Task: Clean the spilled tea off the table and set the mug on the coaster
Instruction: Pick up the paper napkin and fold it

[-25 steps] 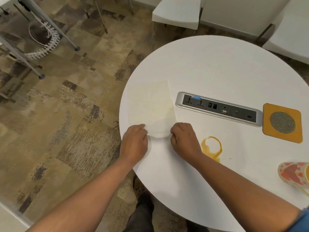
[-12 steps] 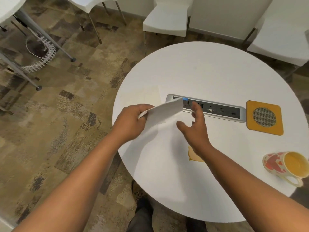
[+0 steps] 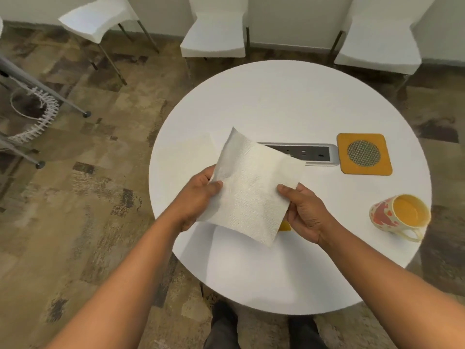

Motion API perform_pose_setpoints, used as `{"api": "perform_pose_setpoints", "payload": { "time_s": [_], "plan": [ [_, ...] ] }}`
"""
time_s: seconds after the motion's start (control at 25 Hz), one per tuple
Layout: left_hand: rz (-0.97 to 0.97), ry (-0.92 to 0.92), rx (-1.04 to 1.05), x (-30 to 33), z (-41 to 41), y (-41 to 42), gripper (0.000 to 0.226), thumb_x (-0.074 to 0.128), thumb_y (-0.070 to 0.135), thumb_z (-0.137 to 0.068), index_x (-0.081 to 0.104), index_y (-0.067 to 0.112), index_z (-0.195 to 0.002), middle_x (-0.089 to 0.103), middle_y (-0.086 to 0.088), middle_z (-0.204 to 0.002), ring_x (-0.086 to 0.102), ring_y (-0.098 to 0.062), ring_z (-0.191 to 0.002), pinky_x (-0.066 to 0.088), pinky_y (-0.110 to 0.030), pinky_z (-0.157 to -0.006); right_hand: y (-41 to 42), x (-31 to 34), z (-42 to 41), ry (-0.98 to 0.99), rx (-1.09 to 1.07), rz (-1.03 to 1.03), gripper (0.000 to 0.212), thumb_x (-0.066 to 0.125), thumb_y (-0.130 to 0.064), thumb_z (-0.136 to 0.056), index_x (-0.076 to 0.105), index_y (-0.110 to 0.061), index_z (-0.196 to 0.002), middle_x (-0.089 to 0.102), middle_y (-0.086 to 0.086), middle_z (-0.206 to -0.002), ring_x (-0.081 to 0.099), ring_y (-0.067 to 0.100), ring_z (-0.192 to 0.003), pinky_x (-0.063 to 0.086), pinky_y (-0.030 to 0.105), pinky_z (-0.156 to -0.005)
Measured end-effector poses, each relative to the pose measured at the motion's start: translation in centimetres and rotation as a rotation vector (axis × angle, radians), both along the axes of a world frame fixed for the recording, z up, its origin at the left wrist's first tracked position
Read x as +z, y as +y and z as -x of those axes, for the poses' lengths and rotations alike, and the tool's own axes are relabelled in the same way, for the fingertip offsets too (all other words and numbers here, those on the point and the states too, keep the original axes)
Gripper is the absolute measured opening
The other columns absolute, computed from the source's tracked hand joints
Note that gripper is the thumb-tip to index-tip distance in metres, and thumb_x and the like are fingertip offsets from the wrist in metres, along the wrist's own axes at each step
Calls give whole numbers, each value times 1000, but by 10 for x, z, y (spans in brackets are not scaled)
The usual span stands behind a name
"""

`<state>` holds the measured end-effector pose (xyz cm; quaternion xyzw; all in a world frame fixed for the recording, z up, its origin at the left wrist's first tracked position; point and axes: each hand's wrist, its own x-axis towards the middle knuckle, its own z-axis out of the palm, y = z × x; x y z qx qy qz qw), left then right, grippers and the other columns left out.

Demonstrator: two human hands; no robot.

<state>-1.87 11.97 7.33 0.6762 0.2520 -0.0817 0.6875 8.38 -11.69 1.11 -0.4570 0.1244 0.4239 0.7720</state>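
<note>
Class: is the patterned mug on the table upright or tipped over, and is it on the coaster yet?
Upright: the mug shows its open mouth with tea inside. It stands on the bare table, apart from the coaster.

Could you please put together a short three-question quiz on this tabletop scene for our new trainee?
1. True or false: the mug stands on the orange coaster.
2. Which hands grip the paper towel? A) left hand only B) right hand only C) both
3. Fill in: a bit of the tea spill shows just below the towel's ____ edge, on the round table.

Key
1. False: the mug stands apart from the coaster, near the table's right edge.
2. C: each hand pinches one side, and the towel is held above the table.
3. Right.
</note>
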Motion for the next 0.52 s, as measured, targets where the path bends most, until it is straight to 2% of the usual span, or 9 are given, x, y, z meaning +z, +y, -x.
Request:
{"api": "perform_pose_setpoints", "payload": {
  "time_s": [0.08, 0.16, 0.24, 0.32, 0.4, 0.44, 0.52],
  "plan": [
    [-87, -16, -98, -10, -3, -19, 53, 42, 8, -108, 48, 39, -150, 66, 16, -137, 66, -7, -119, 55, -26, -96, -4, -3, 4, 10, -51, 88, 28, 62, -16, -96, 65, -10, -123, 74, 10, -117, 72, 28, -105, 61, 45, -77],
    [-139, -41, -159, -20, -6, -42, 59, 40, 9, -109, 32, 40, -159, 44, 22, -157, 48, 5, -137, 40, -22, -113, -5, -1, 10, -28, -59, 123, 21, 56, -20, -99, 69, -16, -115, 75, 9, -115, 72, 26, -102, 61, 44, -77],
    [-223, -56, -197, -32, -9, -68, 56, 39, 13, -110, 27, 35, -160, 32, 23, -161, 36, 10, -142, 30, -14, -115, -6, 0, 17, -79, -42, 135, 21, 53, -24, -101, 70, -19, -113, 75, 9, -113, 73, 26, -100, 61, 45, -78],
    [-271, -56, -193, -44, -8, -92, 56, 41, 12, -109, 27, 29, -161, 35, 18, -160, 40, 10, -140, 31, -8, -110, -9, 1, 24, -105, -14, 134, 24, 51, -24, -102, 68, -18, -117, 75, 10, -115, 72, 30, -103, 59, 50, -84],
    [-265, -37, -132, -53, -7, -109, 60, 44, 7, -107, 29, 25, -161, 42, 14, -156, 47, 17, -129, 38, -7, -104, -14, 1, 28, -105, -11, 122, 25, 49, -23, -103, 67, -17, -120, 74, 10, -117, 70, 32, -107, 58, 51, -89],
    [-253, -26, -92, -56, -8, -112, 60, 45, 6, -106, 31, 24, -161, 46, 11, -155, 50, 15, -128, 41, -10, -105, -17, 1, 28, -95, -18, 109, 25, 49, -22, -103, 67, -17, -120, 74, 10, -118, 70, 31, -109, 58, 48, -89],
    [-219, -27, -11, -59, -8, -115, 56, 46, 4, -104, 39, 23, -157, 55, 6, -150, 53, 0, -135, 46, -24, -109, -23, 3, 28, -87, -28, 91, 25, 50, -21, -102, 68, -18, -119, 73, 8, -119, 70, 28, -109, 59, 42, -86]
  ]
}}
